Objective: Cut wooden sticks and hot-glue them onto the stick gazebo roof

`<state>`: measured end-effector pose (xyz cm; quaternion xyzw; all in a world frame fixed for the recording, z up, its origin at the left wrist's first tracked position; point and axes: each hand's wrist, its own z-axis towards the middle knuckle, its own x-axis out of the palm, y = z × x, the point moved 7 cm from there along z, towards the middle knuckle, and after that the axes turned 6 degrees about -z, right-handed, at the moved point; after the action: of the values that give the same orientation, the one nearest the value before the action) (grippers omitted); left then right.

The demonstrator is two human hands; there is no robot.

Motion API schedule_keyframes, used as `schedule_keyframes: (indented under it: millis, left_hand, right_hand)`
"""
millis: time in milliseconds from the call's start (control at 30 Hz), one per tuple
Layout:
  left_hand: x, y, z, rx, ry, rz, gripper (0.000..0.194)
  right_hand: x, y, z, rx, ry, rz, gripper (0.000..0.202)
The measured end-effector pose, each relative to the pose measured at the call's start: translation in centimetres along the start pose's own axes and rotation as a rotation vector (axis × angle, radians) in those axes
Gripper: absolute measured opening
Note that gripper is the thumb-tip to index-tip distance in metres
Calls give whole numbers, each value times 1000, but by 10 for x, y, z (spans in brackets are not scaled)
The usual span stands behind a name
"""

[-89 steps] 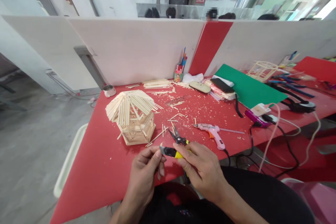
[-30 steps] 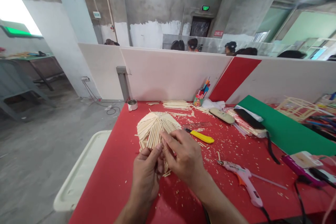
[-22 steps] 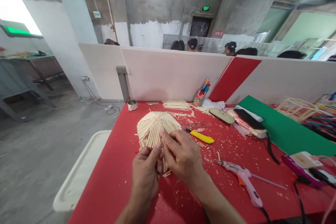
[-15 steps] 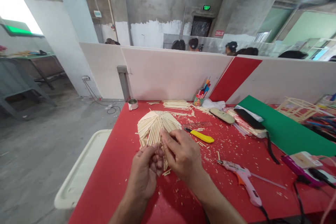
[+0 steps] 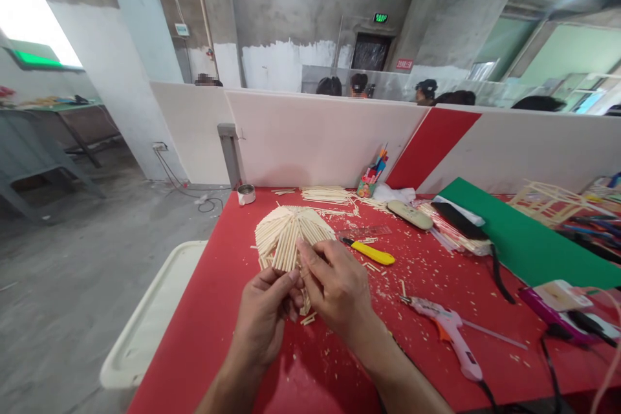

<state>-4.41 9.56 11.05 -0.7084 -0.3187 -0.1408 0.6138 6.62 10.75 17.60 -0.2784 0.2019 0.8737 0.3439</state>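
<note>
Red tabletop [image 5: 189, 336] up close, littered with pale stick offcuts [image 5: 308, 320]. Bare left hand [image 5: 262, 310]: thumb and forefinger pinched on the front eave of the domed-roof model of pale wooden sticks [image 5: 276, 231]. Bare right hand [image 5: 339, 284]: thumb and forefinger closed on the right side of the same roof panel, other fingers curled; exact contact under the tips hidden. Model upright on the tabletop, straight ahead of both hands, lower part mostly covered by them. Off to the right: pink glue gun [image 5: 449, 330] lying flat, translucent glue stick [image 5: 495, 334] out the back. Farther up: yellow-handled cutter [image 5: 373, 252], clear flat ruler [image 5: 366, 231] just beyond, then beige oval case [image 5: 410, 214] and green rectangular board [image 5: 524, 233]. Behind the model: loose pale wooden sticks [image 5: 327, 195], small round whitish cup [image 5: 246, 194] at the corner, patterned pen holder [image 5: 366, 188]. Beyond: white partition [image 5: 325, 136] with one red panel [image 5: 431, 149], several people's heads [image 5: 330, 86] above it. Far back: part-painted grey concrete wall [image 5: 301, 6], dark door [image 5: 371, 52], lit green sign [image 5: 381, 17].
</note>
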Motion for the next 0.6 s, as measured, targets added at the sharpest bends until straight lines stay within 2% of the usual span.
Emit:
schedule_keyframes:
  millis: [600]
  left_hand:
    - [1, 1, 0, 58, 1, -30, 26]
  right_hand:
    - [0, 3, 1, -6, -10, -36, 39]
